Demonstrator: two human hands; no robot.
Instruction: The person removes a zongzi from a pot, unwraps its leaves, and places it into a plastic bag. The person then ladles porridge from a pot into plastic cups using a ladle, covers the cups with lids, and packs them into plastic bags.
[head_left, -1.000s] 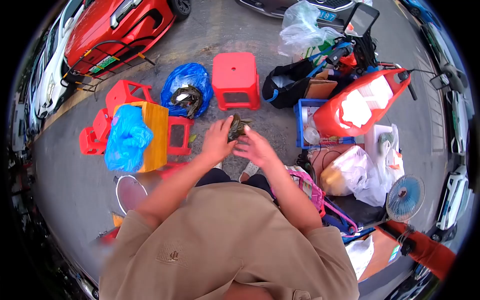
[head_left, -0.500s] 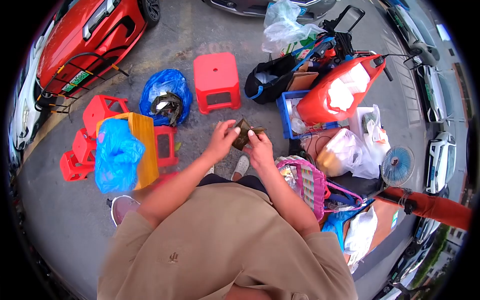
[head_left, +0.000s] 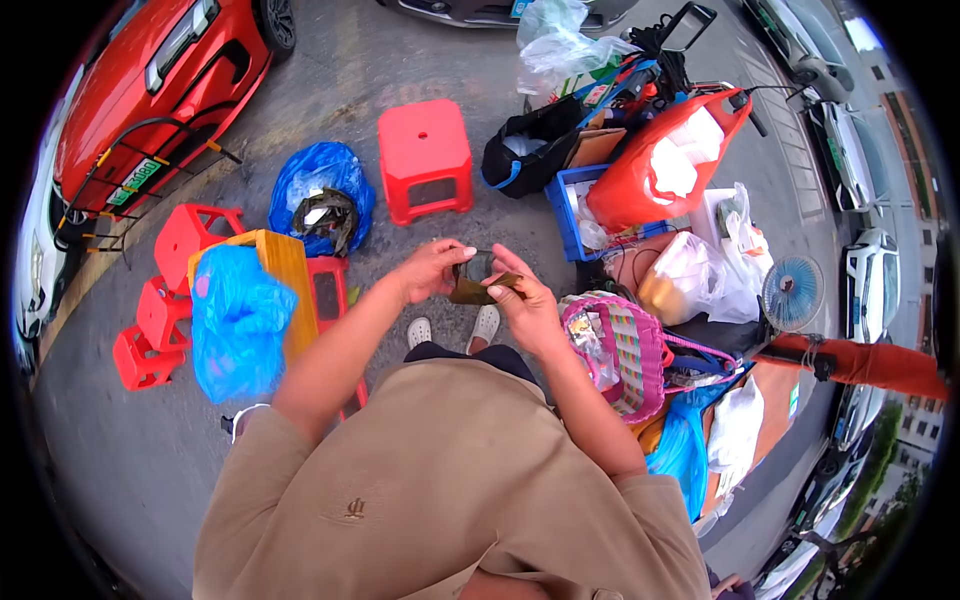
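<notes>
A small olive-brown folded piece (head_left: 472, 292), dark and slightly glossy, is held between both hands in front of my waist. I cannot tell whether it is a leaf or a pouch. My left hand (head_left: 435, 270) pinches its left edge between thumb and fingers. On its right end, my right hand (head_left: 527, 308) is closed with the thumb on top. Beyond the hands stands a red plastic stool (head_left: 425, 150). Left of that stool, an open blue plastic bag (head_left: 290, 190) on the ground holds dark crumpled stuff and something whitish.
Several red stools (head_left: 165, 310) and a wooden box (head_left: 290, 275) under a blue bag (head_left: 235, 320) stand at left. At right are a blue crate (head_left: 568, 225), a red bag (head_left: 640, 190), a pink woven basket (head_left: 640, 360) and a fan (head_left: 793, 292). Parked cars surround the spot.
The olive-brown piece has turned and spread into a lower strip and a darker upper part. My left hand has shifted left, and my right fingers now stretch behind the piece.
</notes>
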